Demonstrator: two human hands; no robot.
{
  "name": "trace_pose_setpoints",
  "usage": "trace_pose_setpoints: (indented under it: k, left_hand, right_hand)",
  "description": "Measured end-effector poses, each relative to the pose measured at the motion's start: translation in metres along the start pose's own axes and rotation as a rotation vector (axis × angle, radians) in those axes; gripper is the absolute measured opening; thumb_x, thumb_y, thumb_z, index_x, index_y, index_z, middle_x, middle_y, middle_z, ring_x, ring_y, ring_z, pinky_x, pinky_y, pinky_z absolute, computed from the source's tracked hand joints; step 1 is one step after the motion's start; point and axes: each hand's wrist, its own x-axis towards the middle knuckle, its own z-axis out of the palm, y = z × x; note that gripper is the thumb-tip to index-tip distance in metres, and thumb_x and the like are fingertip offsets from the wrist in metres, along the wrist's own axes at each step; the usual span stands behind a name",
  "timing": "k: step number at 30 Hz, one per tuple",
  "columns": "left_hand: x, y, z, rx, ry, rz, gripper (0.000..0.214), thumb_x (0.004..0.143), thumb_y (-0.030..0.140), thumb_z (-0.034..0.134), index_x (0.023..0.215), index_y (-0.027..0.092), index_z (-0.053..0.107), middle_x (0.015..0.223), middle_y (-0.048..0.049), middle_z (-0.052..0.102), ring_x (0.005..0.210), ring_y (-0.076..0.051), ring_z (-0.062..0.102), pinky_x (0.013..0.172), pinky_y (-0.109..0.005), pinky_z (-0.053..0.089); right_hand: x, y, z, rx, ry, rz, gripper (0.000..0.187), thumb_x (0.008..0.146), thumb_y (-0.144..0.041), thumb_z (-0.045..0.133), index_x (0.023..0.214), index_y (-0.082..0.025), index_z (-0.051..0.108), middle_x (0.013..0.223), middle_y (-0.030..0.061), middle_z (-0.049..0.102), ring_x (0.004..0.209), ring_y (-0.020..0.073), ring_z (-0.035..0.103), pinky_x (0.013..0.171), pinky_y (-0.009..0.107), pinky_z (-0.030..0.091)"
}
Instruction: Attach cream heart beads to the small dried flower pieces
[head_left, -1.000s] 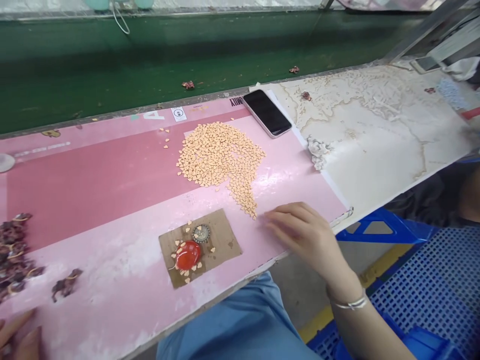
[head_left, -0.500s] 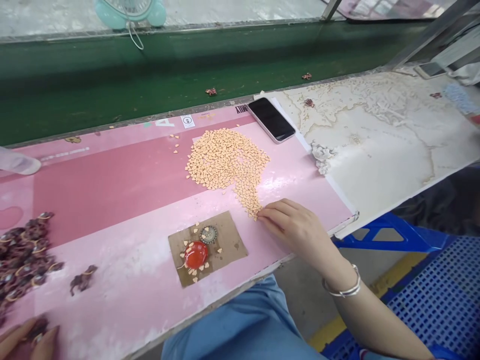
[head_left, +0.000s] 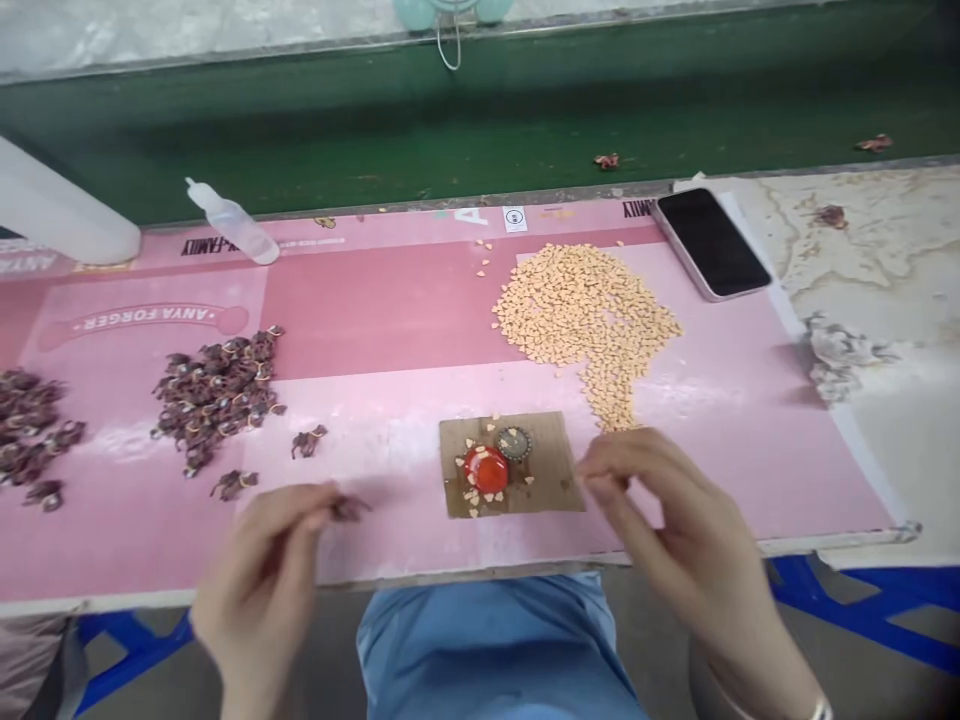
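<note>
Left hand [head_left: 259, 580]: near the counter's front edge, thumb and fingers drawn into a narrow pinch; a small dark brown piece [head_left: 346, 508] sits at the fingertips, and whether it is held cannot be told.

Right hand [head_left: 660, 500]: raised over the front edge, fingertips narrowly together beside the cardboard square; anything between them is too small to tell.

Cardboard square [head_left: 551, 450]: between the hands at the front edge, within reach of both, bearing a red dome [head_left: 486, 470], a ridged metal bottle cap [head_left: 514, 442] and scattered tan hearts.

Tan hearts [head_left: 577, 310]: a flat heap on the pink mat [head_left: 375, 310], its tail running toward the cardboard square, which keeps them near the right hand.

Dark ringed pieces [head_left: 217, 395]: two heaps toward the left end, on the left hand's side, well apart from the hearts.

Rest: a phone [head_left: 712, 243] at the mat's back right corner; a squeeze bottle [head_left: 232, 235] lying along the back edge; a white container [head_left: 52, 205] at the back left corner.
</note>
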Motion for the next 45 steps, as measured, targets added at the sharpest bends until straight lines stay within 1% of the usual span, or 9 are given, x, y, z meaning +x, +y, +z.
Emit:
trace_pose_setpoints:
  k: [5,8,12,18,23,29,38,41,45]
  left_hand:
    - [-0.007,0.046,0.026,-0.258,-0.333,0.110,0.004,0.102,0.023,0.076,0.102,0.026,0.078,0.085,0.0026,0.078,0.072,-0.011,0.075,0.064,-0.016,0.060]
    - [-0.003,0.061,0.032,-0.292,-0.388,0.064,0.009,0.104,0.026,0.073,0.096,0.025,0.074,0.082,0.0038,0.075,0.068,-0.008,0.072,0.065,-0.013,0.060]
    - [-0.002,0.062,0.038,-0.280,-0.365,0.090,0.011,0.104,0.018,0.069,0.095,0.023,0.070,0.081,0.0034,0.072,0.067,-0.008,0.071,0.064,-0.011,0.058]
    - [-0.004,0.065,0.042,-0.226,-0.331,0.069,0.020,0.097,0.004,0.064,0.092,0.024,0.066,0.080,0.0036,0.071,0.066,-0.008,0.070,0.065,-0.013,0.058]
    - [-0.003,0.066,0.041,-0.231,-0.369,0.081,0.018,0.095,0.005,0.068,0.091,0.022,0.067,0.077,0.0022,0.071,0.064,-0.010,0.069,0.062,-0.015,0.058]
    - [-0.002,0.064,0.041,-0.215,-0.406,0.089,0.021,0.095,0.001,0.066,0.094,0.022,0.066,0.079,0.0015,0.072,0.067,-0.010,0.070,0.066,-0.016,0.059]
    - [-0.004,0.060,0.038,-0.118,-0.386,0.118,0.019,0.094,0.003,0.069,0.095,0.022,0.073,0.080,-0.0012,0.078,0.064,-0.014,0.073,0.061,-0.020,0.060]
    - [-0.010,0.052,0.028,-0.015,-0.281,0.080,0.019,0.096,0.007,0.071,0.100,0.024,0.076,0.087,-0.0001,0.081,0.072,-0.014,0.076,0.070,-0.020,0.062]
    - [-0.016,0.036,0.015,-0.007,-0.105,-0.151,0.014,0.099,0.016,0.073,0.095,0.028,0.079,0.091,0.0014,0.080,0.083,-0.015,0.076,0.075,-0.023,0.063]
  right_hand:
    - [0.014,-0.043,0.027,0.353,-0.123,-0.135,0.013,0.114,-0.018,0.054,0.111,-0.021,0.066,0.096,0.0031,0.077,0.091,0.0138,0.075,0.085,0.024,0.066]
    - [0.013,-0.047,0.036,0.407,-0.135,-0.134,0.013,0.115,-0.021,0.054,0.112,-0.020,0.067,0.098,0.0035,0.079,0.094,0.0127,0.076,0.090,0.022,0.066]
    - [0.009,-0.045,0.039,0.409,-0.116,-0.107,0.012,0.113,-0.017,0.057,0.112,-0.020,0.068,0.099,0.0031,0.080,0.093,0.0122,0.077,0.090,0.020,0.066]
    - [0.005,-0.045,0.042,0.393,-0.032,-0.035,0.006,0.106,-0.016,0.068,0.106,-0.021,0.072,0.094,0.0023,0.080,0.080,0.0120,0.078,0.079,0.018,0.068]
    - [0.008,-0.042,0.040,0.330,-0.039,-0.047,0.016,0.100,-0.008,0.067,0.100,-0.023,0.073,0.088,0.0011,0.081,0.074,0.0127,0.078,0.075,0.020,0.069]
    - [0.010,-0.038,0.036,0.406,-0.094,-0.069,0.011,0.101,-0.009,0.068,0.101,-0.020,0.073,0.087,0.0017,0.083,0.078,0.0115,0.080,0.081,0.015,0.067]
    - [0.009,-0.042,0.036,0.256,-0.035,-0.043,0.023,0.091,-0.003,0.067,0.096,-0.024,0.074,0.084,-0.0003,0.082,0.068,0.0133,0.078,0.070,0.021,0.070]
    - [0.011,-0.032,0.031,0.112,0.005,-0.032,0.024,0.093,-0.003,0.068,0.098,-0.026,0.075,0.087,0.0007,0.083,0.069,0.0148,0.079,0.068,0.023,0.070]
    - [0.013,-0.014,0.027,-0.094,0.001,-0.090,0.025,0.098,-0.003,0.065,0.096,-0.027,0.074,0.083,0.0013,0.082,0.069,0.0155,0.079,0.066,0.023,0.069]
